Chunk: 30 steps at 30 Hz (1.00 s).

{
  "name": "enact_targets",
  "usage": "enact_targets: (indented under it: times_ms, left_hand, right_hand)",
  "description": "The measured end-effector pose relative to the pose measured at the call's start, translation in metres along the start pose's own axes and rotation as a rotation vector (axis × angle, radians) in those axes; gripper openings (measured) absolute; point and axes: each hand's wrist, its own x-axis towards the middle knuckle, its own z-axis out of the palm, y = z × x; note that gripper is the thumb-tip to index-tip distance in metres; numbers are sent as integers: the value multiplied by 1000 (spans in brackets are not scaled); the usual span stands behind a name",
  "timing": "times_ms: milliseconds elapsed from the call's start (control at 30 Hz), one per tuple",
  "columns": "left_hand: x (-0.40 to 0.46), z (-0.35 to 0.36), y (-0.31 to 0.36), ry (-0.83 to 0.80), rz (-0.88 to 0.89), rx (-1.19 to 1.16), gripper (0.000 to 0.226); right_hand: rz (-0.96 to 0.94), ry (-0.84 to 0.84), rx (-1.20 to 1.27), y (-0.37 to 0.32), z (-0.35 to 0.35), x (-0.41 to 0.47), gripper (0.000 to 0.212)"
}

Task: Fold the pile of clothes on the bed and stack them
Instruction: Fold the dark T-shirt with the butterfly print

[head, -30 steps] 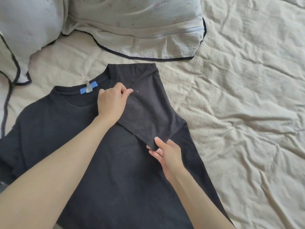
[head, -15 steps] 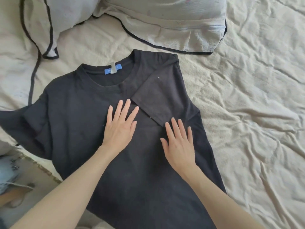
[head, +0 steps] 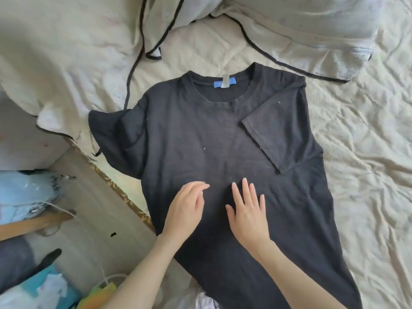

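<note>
Black T-shirt (head: 189, 134) flat on bed (head: 356, 152), left hand (head: 186, 211) loosely open, right hand (head: 247, 214) spread on it

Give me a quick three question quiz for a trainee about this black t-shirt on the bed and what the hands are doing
1. True or false: both sleeves of the black t-shirt are folded in.
2. Which sleeve lies folded over the chest: A) the one on the right, B) the one on the left?
3. Is either hand gripping fabric?

Key:
1. False; the left sleeve is spread out.
2. A, the right sleeve.
3. No; the left hand and right hand lie open on the shirt.
</note>
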Motion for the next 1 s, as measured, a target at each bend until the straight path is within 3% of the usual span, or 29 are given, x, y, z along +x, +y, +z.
enact_targets:
  times_ms: [133, 233, 367, 433, 500, 633, 733, 900, 1000]
  left_hand:
    - [8, -67, -40, 292, -195, -23, 25]
    - [28, -119, -78, 415, -256, 64, 32]
    - [75, -167, -110, 321, -65, 350, 39]
    - [100, -173, -115, 216, 58, 472, 42]
    - [121, -172, -119, 96, 74, 528, 45]
    - [140, -177, -131, 37, -128, 465, 23]
    - [129, -193, -140, 63, -204, 194, 19]
    - [91, -217, -144, 345, -473, -73, 22]
    - [81, -222, -127, 360, -494, -141, 27]
  right_hand:
    - [-136, -54, 39, -47, -4, 16, 58]
    - [-195, -41, -51, -68, -10, 34, 59]
    - [-185, -47, -157, -85, -17, 61, 62]
    - [-163, -79, -181, -90, -16, 69, 63]
    - [-155, -99, -201, -91, -14, 72, 64]
    - [-168, -133, -196, -86, -16, 75, 64]
    - [-176, -155, -192, -84, -19, 76, 64]
    - [-167, -161, -176, -84, -18, 76, 64]
    - [-169, -169, -144, -86, -20, 76, 64]
